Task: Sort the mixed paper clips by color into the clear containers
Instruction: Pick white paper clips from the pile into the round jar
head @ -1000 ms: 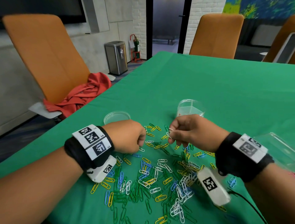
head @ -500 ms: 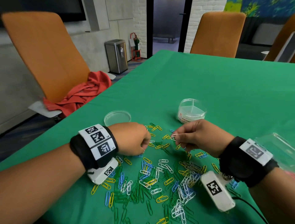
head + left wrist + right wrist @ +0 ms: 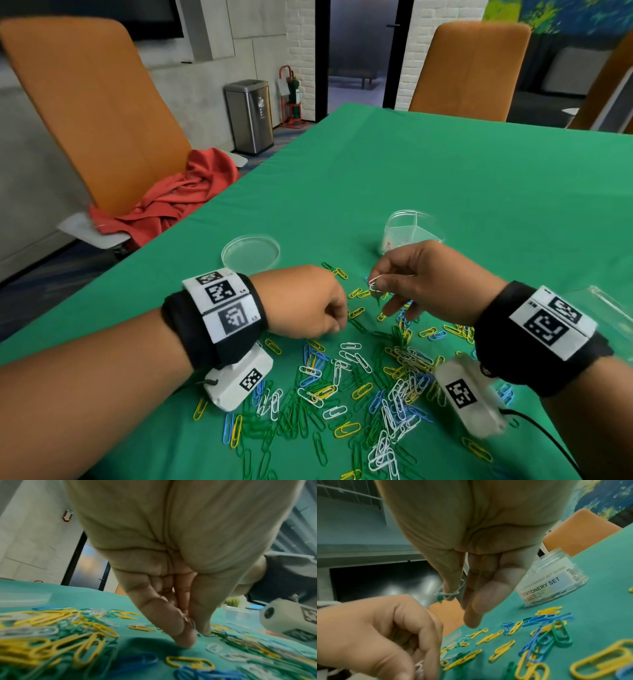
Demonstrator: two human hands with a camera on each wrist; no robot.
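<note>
The mixed paper clips (image 3: 363, 380) lie scattered across the green tablecloth (image 3: 445, 178) in front of you: yellow, green, blue and white ones, tangled thickest between your two wrists. Your right hand (image 3: 431, 284) is lifted just above the heap, thumb and forefinger pinching a white clip (image 3: 374, 283) with a green one dangling off it; the other fingers hang loosely curled. Your left hand (image 3: 301, 301) sits low on the cloth with its fingers bunched together, fingertips (image 3: 184, 637) pressed down at the pile's edge, and the right wrist view shows white clips (image 3: 419, 669) caught in its curl.

Just beyond your right hand stands the clear round container (image 3: 407, 228) labelled "STATIONERY SET", your knuckles covering its near side. A shallow clear lid (image 3: 250, 253) rests on the cloth past your left hand. Another clear container (image 3: 606, 308) is cut off at the right edge. Orange chairs (image 3: 92, 113) ring the table, one holding a red cloth (image 3: 178, 195). The left wrist view is blurred, so the clip under those fingertips is hard to make out
</note>
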